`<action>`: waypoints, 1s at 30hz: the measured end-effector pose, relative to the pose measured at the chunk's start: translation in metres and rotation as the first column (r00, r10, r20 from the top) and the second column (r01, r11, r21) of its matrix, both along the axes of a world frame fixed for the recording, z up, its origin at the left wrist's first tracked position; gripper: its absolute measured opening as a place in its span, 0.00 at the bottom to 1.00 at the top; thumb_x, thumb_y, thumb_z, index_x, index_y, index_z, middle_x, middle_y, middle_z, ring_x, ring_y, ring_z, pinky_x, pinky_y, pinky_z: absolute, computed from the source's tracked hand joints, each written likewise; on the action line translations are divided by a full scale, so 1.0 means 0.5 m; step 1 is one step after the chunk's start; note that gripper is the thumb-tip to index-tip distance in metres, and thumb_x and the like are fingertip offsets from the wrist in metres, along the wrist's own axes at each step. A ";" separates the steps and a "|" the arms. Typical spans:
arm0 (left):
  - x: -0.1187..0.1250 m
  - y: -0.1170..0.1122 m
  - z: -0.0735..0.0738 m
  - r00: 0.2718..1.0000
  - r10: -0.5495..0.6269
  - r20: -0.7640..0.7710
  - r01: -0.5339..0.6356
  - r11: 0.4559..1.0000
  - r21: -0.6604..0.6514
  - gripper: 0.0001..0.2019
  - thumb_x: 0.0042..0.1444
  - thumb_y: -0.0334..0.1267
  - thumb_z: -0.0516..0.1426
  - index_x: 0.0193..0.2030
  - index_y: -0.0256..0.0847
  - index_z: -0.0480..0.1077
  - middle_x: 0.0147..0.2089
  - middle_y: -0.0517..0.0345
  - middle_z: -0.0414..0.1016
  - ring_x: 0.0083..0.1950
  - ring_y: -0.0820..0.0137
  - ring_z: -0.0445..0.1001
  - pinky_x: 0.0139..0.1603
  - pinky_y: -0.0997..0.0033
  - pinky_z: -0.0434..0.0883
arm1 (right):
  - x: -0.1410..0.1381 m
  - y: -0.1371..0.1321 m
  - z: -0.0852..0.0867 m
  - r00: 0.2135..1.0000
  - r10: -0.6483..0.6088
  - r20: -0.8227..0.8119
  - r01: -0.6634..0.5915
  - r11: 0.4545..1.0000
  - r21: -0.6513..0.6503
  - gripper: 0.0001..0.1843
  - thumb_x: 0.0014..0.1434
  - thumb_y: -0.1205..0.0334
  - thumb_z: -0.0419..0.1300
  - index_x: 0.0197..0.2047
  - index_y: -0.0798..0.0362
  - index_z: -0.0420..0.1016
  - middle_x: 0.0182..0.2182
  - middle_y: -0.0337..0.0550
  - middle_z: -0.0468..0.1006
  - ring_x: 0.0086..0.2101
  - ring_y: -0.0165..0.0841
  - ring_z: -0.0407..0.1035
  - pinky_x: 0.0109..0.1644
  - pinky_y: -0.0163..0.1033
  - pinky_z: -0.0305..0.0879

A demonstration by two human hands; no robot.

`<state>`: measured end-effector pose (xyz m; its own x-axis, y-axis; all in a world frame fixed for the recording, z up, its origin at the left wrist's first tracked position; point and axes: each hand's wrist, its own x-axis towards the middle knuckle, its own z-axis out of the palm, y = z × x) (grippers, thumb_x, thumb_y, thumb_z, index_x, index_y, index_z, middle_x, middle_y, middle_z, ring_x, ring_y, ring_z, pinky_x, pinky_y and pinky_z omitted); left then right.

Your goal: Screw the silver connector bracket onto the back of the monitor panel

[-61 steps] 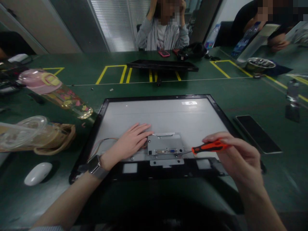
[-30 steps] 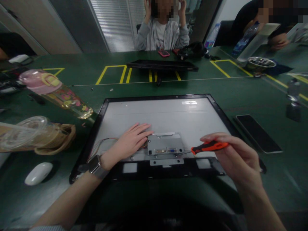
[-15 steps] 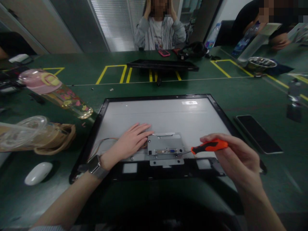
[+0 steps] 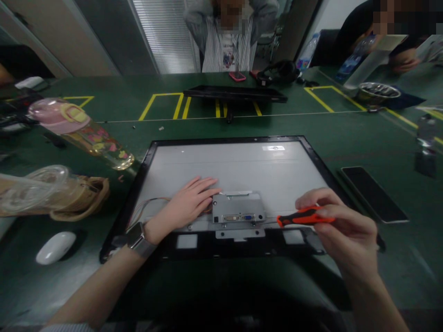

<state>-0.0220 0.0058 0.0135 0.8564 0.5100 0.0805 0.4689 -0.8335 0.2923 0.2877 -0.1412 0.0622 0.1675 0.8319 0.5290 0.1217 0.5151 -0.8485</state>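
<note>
Before me lies a flat display panel (image 4: 228, 168) with a black frame and a grey metal back. Near its front edge sits a metal box (image 4: 237, 205) with a white and a blue video port on its near side. My left hand (image 4: 192, 203) lies flat on the panel, fingers spread, fingertips at the box's left edge; thin wires run under it. My right hand (image 4: 341, 226) grips an orange and black screwdriver (image 4: 301, 216) by the handle. The screwdriver lies nearly level, its shaft pointing left with the tip at the box's lower right, by the blue port.
At left are a pink-lidded bottle (image 4: 83, 131), an iced drink cup (image 4: 38, 193) and a white mouse (image 4: 56, 248). A phone (image 4: 374, 193) lies right of the panel. Further back are a black flat panel (image 4: 235, 93), a metal bowl (image 4: 377, 92) and a seated person (image 4: 228, 41).
My right hand and the screwdriver handle have shifted slightly right and lower, with the fingers re-positioned on the handle. My left hand stays put. The person opposite has raised their arms behind the head.
</note>
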 end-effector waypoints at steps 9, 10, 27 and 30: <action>0.001 0.000 0.000 1.000 0.007 -0.010 -0.007 1.000 -0.009 0.19 0.75 0.41 0.44 0.67 0.48 0.64 0.74 0.55 0.60 0.75 0.65 0.58 0.76 0.46 0.53 | -0.010 -0.020 -0.013 0.995 -0.102 0.010 0.102 0.985 -0.142 0.19 0.67 0.65 0.58 0.58 0.40 0.79 0.46 0.44 0.84 0.46 0.41 0.79 0.52 0.52 0.77; 0.001 0.000 0.000 1.000 0.004 -0.013 -0.005 1.000 -0.009 0.19 0.75 0.41 0.44 0.67 0.47 0.64 0.74 0.54 0.60 0.75 0.64 0.58 0.76 0.46 0.53 | -0.010 -0.017 -0.010 0.995 -0.095 0.022 0.097 0.989 -0.109 0.18 0.66 0.65 0.60 0.55 0.40 0.80 0.44 0.44 0.84 0.44 0.40 0.79 0.48 0.50 0.79; 0.000 0.001 -0.003 1.000 0.009 0.011 -0.009 1.000 -0.004 0.19 0.75 0.41 0.43 0.67 0.48 0.64 0.73 0.55 0.61 0.74 0.65 0.59 0.75 0.46 0.55 | -0.006 -0.012 0.000 1.000 -0.019 -0.003 0.019 0.996 -0.088 0.14 0.64 0.65 0.63 0.49 0.40 0.84 0.40 0.42 0.83 0.42 0.38 0.78 0.44 0.44 0.79; -0.001 0.001 -0.006 1.000 0.010 0.014 -0.010 1.000 0.000 0.19 0.75 0.41 0.44 0.67 0.48 0.65 0.73 0.55 0.61 0.74 0.65 0.59 0.75 0.46 0.55 | -0.005 -0.002 0.008 1.000 0.025 -0.018 -0.026 0.998 -0.061 0.06 0.59 0.62 0.69 0.40 0.41 0.85 0.35 0.42 0.79 0.36 0.36 0.75 0.36 0.40 0.78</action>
<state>-0.0223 0.0064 0.0107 0.8502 0.5183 0.0921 0.4730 -0.8289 0.2986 0.2852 -0.1424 0.0663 0.1548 0.8667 0.4742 0.0940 0.4649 -0.8803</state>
